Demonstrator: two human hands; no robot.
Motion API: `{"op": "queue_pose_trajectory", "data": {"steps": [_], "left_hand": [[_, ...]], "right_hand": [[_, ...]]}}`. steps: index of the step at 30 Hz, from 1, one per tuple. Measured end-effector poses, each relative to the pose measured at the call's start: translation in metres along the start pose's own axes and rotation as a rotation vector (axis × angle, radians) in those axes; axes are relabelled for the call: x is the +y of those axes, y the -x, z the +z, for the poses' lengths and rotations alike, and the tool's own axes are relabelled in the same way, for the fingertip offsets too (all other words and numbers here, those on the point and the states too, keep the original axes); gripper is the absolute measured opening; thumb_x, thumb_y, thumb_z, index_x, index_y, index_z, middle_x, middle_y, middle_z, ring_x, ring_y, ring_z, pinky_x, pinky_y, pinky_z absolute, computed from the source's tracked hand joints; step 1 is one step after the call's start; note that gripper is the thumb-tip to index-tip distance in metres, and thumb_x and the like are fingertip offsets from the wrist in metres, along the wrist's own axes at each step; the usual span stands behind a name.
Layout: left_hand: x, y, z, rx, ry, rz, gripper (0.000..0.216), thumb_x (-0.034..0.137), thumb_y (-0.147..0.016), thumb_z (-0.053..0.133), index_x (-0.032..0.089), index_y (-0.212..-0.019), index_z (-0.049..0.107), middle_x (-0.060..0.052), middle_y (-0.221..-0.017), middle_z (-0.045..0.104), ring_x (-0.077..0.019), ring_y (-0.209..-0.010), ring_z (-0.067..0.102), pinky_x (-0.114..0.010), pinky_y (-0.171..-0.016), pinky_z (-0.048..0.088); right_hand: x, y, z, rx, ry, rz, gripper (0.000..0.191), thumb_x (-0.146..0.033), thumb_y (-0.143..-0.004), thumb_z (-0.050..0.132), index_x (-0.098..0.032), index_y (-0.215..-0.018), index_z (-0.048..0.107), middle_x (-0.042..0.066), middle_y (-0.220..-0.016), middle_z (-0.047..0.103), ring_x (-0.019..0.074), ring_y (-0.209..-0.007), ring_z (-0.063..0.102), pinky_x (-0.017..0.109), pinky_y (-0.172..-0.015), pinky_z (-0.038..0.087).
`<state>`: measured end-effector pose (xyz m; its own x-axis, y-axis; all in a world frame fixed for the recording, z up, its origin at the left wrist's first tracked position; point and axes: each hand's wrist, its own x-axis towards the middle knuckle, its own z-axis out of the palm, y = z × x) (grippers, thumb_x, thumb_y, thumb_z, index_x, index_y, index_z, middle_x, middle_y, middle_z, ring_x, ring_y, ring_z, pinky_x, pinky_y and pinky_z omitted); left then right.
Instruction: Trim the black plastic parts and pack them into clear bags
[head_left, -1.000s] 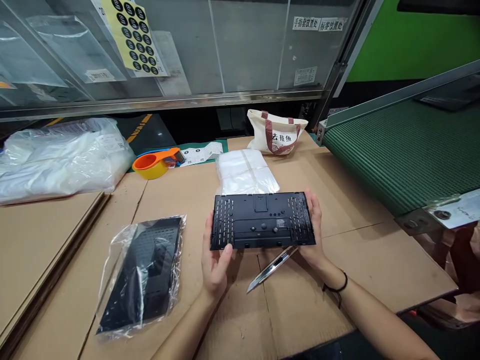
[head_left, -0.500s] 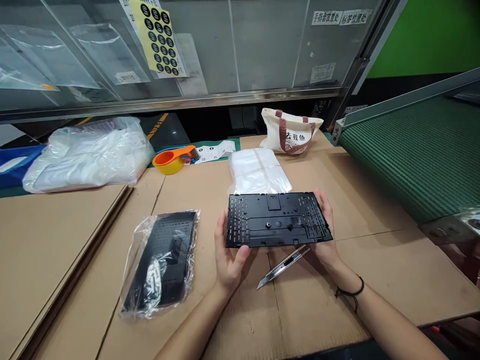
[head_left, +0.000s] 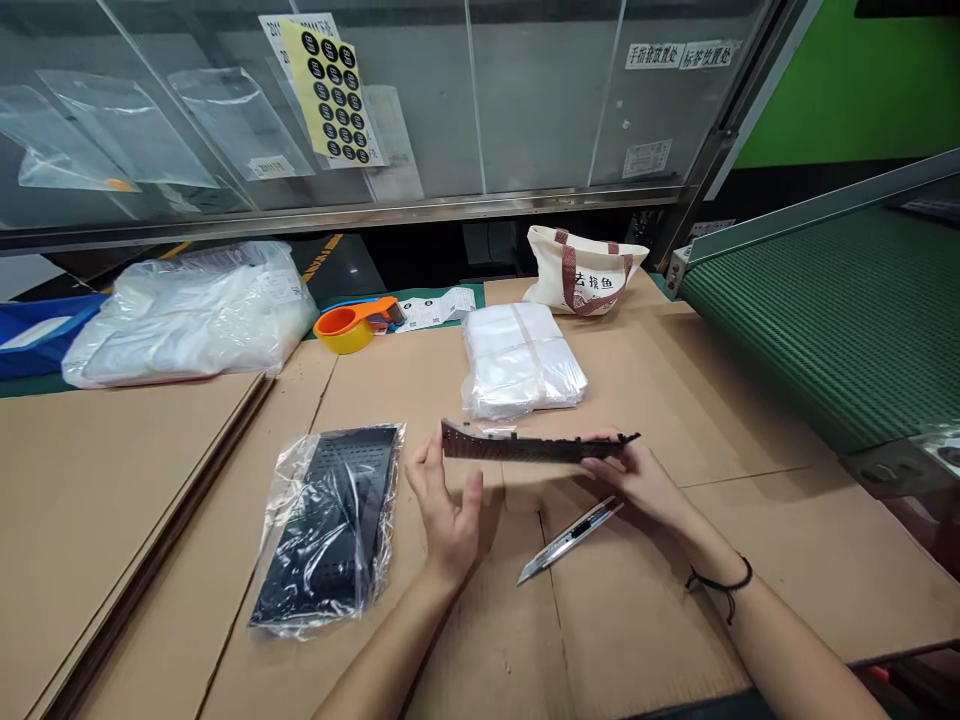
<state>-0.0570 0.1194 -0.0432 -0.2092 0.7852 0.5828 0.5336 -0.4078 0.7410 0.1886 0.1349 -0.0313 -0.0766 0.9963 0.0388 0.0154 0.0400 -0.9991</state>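
A thin black plastic panel (head_left: 525, 446) with slots and small tabs is held nearly edge-on above the cardboard. My right hand (head_left: 637, 480) pinches its right end, thumb in front and fingers behind. At the left end, the fingers of my left hand (head_left: 444, 510) bear against the panel, while the thumb stands apart from it. Below the panel lies a silver utility knife (head_left: 570, 541), its blade pointing toward the lower left. To the left of my hands, a similar black panel (head_left: 330, 520) rests inside a clear plastic bag (head_left: 281, 500).
Behind the panel lies a banded stack of clear bags (head_left: 517, 360). A cloth tote (head_left: 585, 270), an orange-and-yellow tape dispenser (head_left: 349, 328) and a large plastic-wrapped bundle (head_left: 195, 315) stand farther back. A green conveyor belt (head_left: 840, 290) runs along the right; cardboard edges (head_left: 157, 540) rise at left.
The panel has tilted from showing its broad ribbed face to nearly edge-on. My left thumb has come off its front edge, and my right hand has turned with the panel.
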Motion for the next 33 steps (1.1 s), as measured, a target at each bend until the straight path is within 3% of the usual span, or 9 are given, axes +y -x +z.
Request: {"op": "queue_pose_trajectory", "data": {"steps": [3, 7, 11, 15, 19, 22, 25, 28, 33], "left_hand": [[0.000, -0.002, 0.001, -0.096, 0.026, -0.075, 0.048, 0.040, -0.095, 0.043, 0.026, -0.141, 0.042, -0.009, -0.113, 0.051, -0.0243, -0.111, 0.048, -0.043, -0.100, 0.039], [0.004, -0.005, 0.001, -0.227, 0.093, -0.058, 0.037, 0.034, -0.097, 0.039, 0.021, -0.129, 0.053, -0.008, -0.108, 0.059, -0.0205, -0.104, 0.055, -0.036, -0.092, 0.046], [0.007, -0.018, 0.003, -0.257, -0.090, 0.010, 0.024, 0.029, -0.096, 0.042, 0.017, -0.108, 0.059, -0.007, -0.102, 0.066, -0.0190, -0.096, 0.062, -0.032, -0.085, 0.050], [0.008, -0.033, 0.019, -0.397, -0.243, 0.106, 0.016, 0.021, -0.092, 0.047, 0.019, -0.098, 0.062, -0.005, -0.097, 0.069, -0.0196, -0.092, 0.064, -0.032, -0.081, 0.050], [0.011, -0.040, 0.051, -0.507, -0.495, 0.210, 0.011, 0.017, -0.085, 0.056, 0.014, -0.093, 0.063, -0.012, -0.094, 0.067, -0.0287, -0.093, 0.061, -0.041, -0.080, 0.048], [0.014, -0.044, 0.067, -0.517, -0.689, 0.252, 0.018, 0.008, -0.086, 0.045, 0.010, -0.089, 0.062, -0.018, -0.091, 0.063, -0.0328, -0.089, 0.057, -0.045, -0.075, 0.044], [0.013, -0.049, 0.069, -0.533, -0.814, 0.303, 0.031, -0.002, -0.084, 0.034, 0.010, -0.087, 0.062, -0.018, -0.087, 0.061, -0.0311, -0.085, 0.056, -0.043, -0.072, 0.041], [0.010, -0.054, 0.060, -0.561, -0.877, 0.366, 0.031, -0.002, -0.084, 0.034, 0.011, -0.087, 0.062, -0.016, -0.085, 0.060, -0.0295, -0.082, 0.055, -0.040, -0.070, 0.040], [0.011, -0.055, 0.061, -0.549, -0.924, 0.431, 0.016, 0.018, -0.090, 0.044, 0.013, -0.093, 0.059, -0.016, -0.090, 0.060, -0.0305, -0.086, 0.054, -0.041, -0.073, 0.039]], "right_hand": [[-0.004, 0.003, -0.014, -0.004, -0.072, 0.057, 0.033, -0.044, -0.064, 0.083, -0.019, -0.083, 0.074, 0.006, -0.081, 0.074, 0.0257, -0.079, 0.069, 0.042, -0.079, 0.056], [0.000, 0.008, -0.044, 0.154, -0.193, 0.065, 0.040, -0.050, -0.062, 0.083, -0.020, -0.086, 0.073, 0.006, -0.080, 0.075, 0.0243, -0.072, 0.070, 0.040, -0.071, 0.059], [0.010, 0.008, -0.063, 0.430, -0.344, 0.007, 0.043, -0.051, -0.062, 0.082, -0.024, -0.094, 0.070, 0.004, -0.093, 0.076, 0.0243, -0.088, 0.070, 0.042, -0.082, 0.057], [0.016, 0.004, -0.060, 0.630, -0.490, -0.050, 0.047, -0.041, -0.061, 0.085, -0.026, -0.101, 0.067, 0.002, -0.108, 0.073, 0.0207, -0.106, 0.065, 0.039, -0.093, 0.053], [0.016, 0.006, -0.052, 0.619, -0.516, -0.052, 0.043, -0.039, -0.062, 0.084, -0.024, -0.098, 0.067, 0.002, -0.105, 0.073, 0.0201, -0.099, 0.067, 0.038, -0.090, 0.055], [0.014, 0.009, -0.048, 0.606, -0.521, -0.054, 0.040, -0.039, -0.062, 0.084, -0.024, -0.096, 0.068, 0.002, -0.102, 0.074, 0.0203, -0.094, 0.069, 0.038, -0.087, 0.056], [0.013, 0.011, -0.046, 0.590, -0.519, -0.053, 0.040, -0.039, -0.062, 0.084, -0.025, -0.096, 0.067, 0.001, -0.101, 0.074, 0.0203, -0.093, 0.069, 0.038, -0.086, 0.057], [0.011, 0.013, -0.044, 0.570, -0.515, -0.050, 0.041, -0.040, -0.063, 0.084, -0.025, -0.097, 0.067, 0.001, -0.104, 0.073, 0.0215, -0.095, 0.069, 0.038, -0.087, 0.056], [0.009, 0.015, -0.040, 0.558, -0.522, -0.047, 0.044, -0.042, -0.061, 0.085, -0.024, -0.097, 0.067, 0.001, -0.103, 0.073, 0.0219, -0.096, 0.068, 0.038, -0.089, 0.056]]}}
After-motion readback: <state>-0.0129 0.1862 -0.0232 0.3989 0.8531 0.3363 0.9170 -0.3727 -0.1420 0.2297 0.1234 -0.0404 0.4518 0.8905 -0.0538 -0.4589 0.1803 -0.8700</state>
